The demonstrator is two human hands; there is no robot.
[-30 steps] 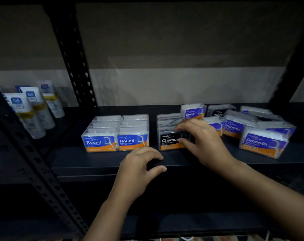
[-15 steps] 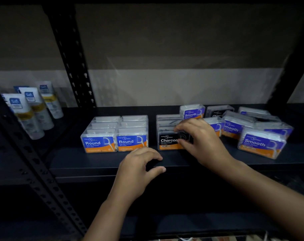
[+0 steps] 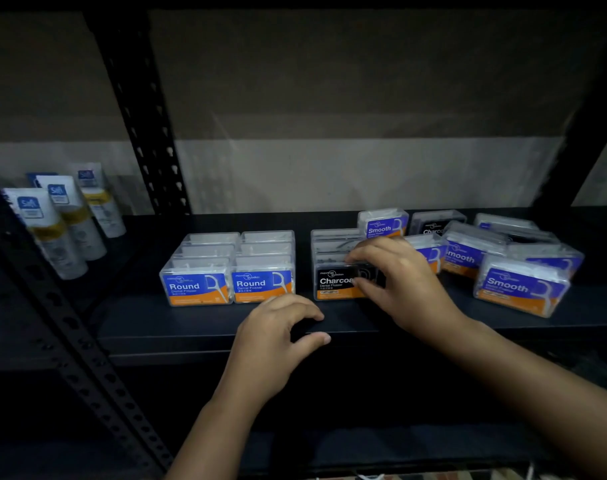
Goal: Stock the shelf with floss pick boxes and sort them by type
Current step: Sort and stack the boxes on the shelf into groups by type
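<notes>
Right hand (image 3: 402, 282) pinches front black Charcoal floss box (image 3: 336, 282) on dark shelf (image 3: 198, 323), beside blue Round boxes (image 3: 229, 285). Left hand (image 3: 278, 337) loosely curled, holds nothing. Best push box straight, line up front edge with Round ones

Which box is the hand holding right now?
The front Charcoal box, the black-labelled one. The right hand grips its right end; the blue Round boxes sit untouched.

Dim, underexposed view; soft, wide-angle-bent dark edges.
</notes>
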